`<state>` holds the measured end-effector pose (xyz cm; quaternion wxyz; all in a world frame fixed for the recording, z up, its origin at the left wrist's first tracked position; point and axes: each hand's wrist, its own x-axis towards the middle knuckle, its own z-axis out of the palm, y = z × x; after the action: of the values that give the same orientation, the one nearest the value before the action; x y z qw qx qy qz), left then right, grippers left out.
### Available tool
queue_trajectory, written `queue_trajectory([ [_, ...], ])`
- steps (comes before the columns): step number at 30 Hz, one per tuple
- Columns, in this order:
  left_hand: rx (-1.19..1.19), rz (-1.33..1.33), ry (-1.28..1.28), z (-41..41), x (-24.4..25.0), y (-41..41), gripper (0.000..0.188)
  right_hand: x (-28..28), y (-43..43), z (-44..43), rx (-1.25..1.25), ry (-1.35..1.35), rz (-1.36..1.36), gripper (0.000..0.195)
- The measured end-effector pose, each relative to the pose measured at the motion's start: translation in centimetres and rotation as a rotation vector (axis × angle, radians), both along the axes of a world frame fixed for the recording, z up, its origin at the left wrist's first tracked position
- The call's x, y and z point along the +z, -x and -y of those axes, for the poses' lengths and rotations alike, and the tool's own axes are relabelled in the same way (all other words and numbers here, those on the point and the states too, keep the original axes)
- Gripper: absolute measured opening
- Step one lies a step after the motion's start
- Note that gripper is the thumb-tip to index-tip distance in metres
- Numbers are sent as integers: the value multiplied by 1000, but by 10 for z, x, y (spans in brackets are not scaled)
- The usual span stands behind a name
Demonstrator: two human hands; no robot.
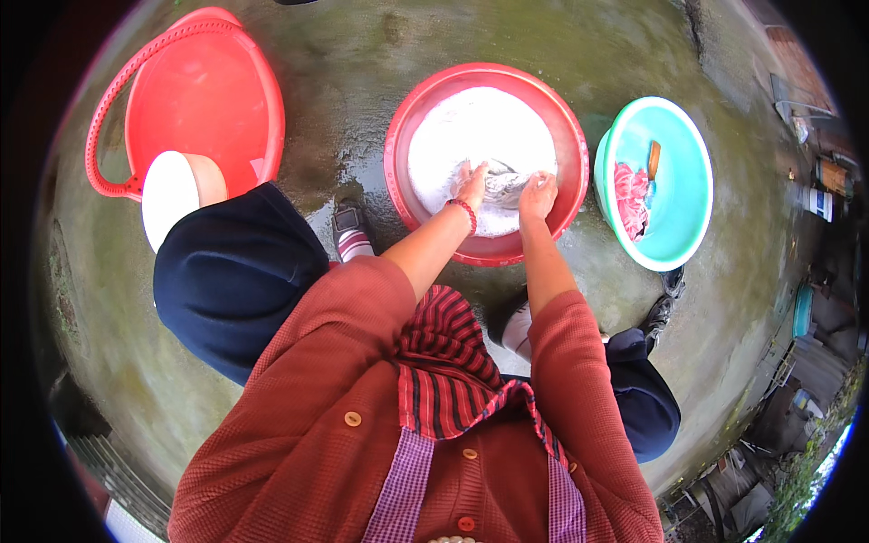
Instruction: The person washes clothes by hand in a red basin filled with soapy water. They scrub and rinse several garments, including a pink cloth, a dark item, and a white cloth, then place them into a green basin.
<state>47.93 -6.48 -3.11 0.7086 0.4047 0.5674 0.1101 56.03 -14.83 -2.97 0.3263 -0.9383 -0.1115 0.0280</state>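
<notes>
A red plastic basin (485, 254) stands on the wet floor before me, filled with white suds (485, 125). Both hands are over it, gripping a grey-white cloth (504, 189) at the surface of the foam. My left hand (471, 184), with a red beaded bracelet at the wrist, clasps the cloth's left end. At its right end is my right hand (538, 197), fingers curled around the fabric. Suds hide some of the left fingers and the lower part of the cloth.
A red basket (204, 102) with a perforated handle lies at the left, a white vessel (173, 197) by its near end. To the right, a turquoise basin (679, 197) holds a pink cloth (631, 197) and a wooden-backed brush (654, 159). Dark shoes (658, 315) stand below it.
</notes>
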Motion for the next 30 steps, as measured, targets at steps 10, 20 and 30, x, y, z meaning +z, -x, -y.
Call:
queue_trajectory([
  [10,-62,-364,106,17,-52,27,90,2,43,1,318,427,31,27],
  [20,-236,626,508,-53,-87,29,31,127,87,-54,720,-264,-65,14],
  [30,167,417,537,1,40,-14,30,81,-4,-44,93,209,15,27],
])
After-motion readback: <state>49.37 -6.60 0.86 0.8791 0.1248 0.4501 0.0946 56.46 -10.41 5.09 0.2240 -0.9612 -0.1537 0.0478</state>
